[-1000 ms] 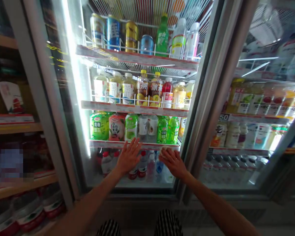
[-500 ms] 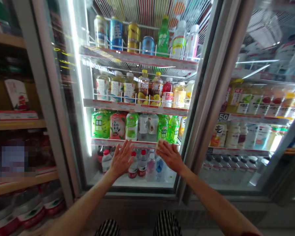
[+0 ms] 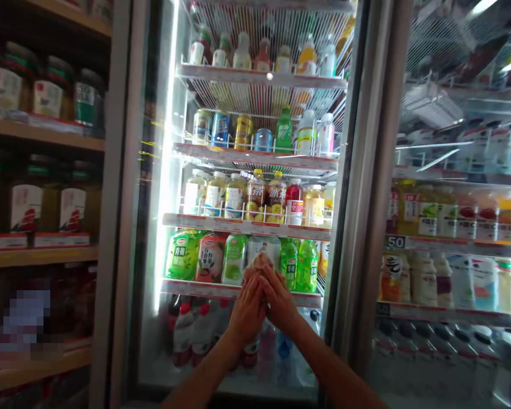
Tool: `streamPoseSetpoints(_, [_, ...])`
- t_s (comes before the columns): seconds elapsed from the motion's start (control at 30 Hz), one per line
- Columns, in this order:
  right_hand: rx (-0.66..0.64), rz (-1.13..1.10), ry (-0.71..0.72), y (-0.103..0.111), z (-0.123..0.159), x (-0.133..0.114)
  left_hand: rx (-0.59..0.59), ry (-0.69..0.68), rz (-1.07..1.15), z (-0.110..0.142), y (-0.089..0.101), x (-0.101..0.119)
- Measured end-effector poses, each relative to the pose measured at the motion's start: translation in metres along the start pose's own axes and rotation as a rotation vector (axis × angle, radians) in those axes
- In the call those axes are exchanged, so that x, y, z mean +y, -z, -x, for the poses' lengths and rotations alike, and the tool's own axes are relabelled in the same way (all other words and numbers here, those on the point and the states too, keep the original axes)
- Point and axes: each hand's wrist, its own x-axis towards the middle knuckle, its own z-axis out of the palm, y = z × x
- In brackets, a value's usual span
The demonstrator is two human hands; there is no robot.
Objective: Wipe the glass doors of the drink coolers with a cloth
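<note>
Both my hands meet in front of the glass door of a lit drinks fridge (image 3: 368,187). My left hand (image 3: 249,307) has its fingers drawn together against a crumpled pale cloth (image 3: 262,261). From the other side my right hand (image 3: 281,298) presses on the same cloth, its fingers side by side. The cloth sticks out above my fingertips; the rest is covered by the hands. Behind them, past the glass, stand green drink bottles (image 3: 307,267) and a pink-labelled bottle (image 3: 208,258). Whether the cloth touches the glass, I cannot tell.
Shelves inside the fridge carry cans (image 3: 243,132) and several bottles (image 3: 276,196). Red-capped bottles (image 3: 183,335) stand at the bottom. On the left is a wooden shelf (image 3: 46,255) with jars. Another glass-fronted fridge with drinks (image 3: 468,221) is at the right.
My hands were apart, the left one spread and the right one on the cloth. Now they have come together at the cloth. The view has tilted up, showing a higher shelf.
</note>
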Motion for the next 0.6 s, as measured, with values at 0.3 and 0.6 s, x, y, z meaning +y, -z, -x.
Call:
streamPoseSetpoints(0.3, [0.071, 0.277, -0.191, 0.036, 0.024, 0.047, 0.246, 0.127, -0.035, -0.081, -0.029, 0.019])
streamPoseSetpoints(0.6, [0.103, 0.309, -0.231, 0.023, 0.032, 0.042, 0.303, 0.264, -0.274, 0.046, 0.04, -0.107])
